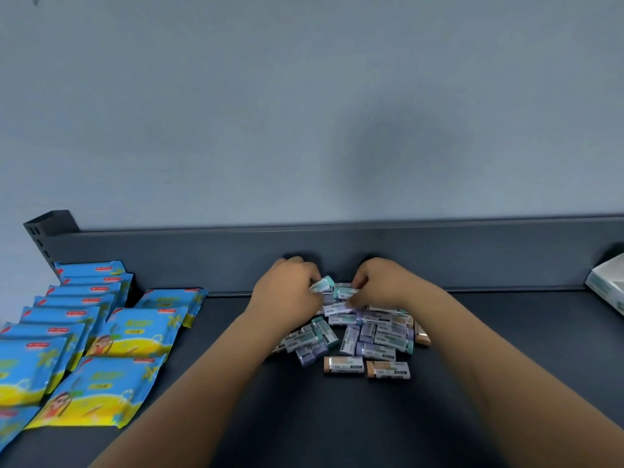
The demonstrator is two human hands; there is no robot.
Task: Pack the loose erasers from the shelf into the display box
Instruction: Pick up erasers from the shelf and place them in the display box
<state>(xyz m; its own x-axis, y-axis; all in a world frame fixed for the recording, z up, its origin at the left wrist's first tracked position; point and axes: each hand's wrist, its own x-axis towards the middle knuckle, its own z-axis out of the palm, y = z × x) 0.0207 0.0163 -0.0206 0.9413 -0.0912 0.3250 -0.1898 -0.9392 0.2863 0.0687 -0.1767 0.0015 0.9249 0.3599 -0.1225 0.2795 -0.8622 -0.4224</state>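
Shelf (337, 417): perhaps thirty erasers (368, 332), two hands (287, 292) (381, 285) gripping some.

the white box (607, 288) is cut off at right; eraser (351, 342) labels blur unreadably.

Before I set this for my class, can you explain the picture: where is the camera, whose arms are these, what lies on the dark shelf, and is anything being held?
There is no machine here: a person works with bare hands. The single picture comes from a camera worn on their head, looking forward and down. On the dark shelf lies a pile of small wrapped erasers, lilac, mint and tan. The left hand has its grip on a tilted mint eraser; the right hand pinches a flat mint eraser beside it. Blue-and-yellow packets lie at the left. A white box shows at the right edge, mostly cut off; it may be the display box.
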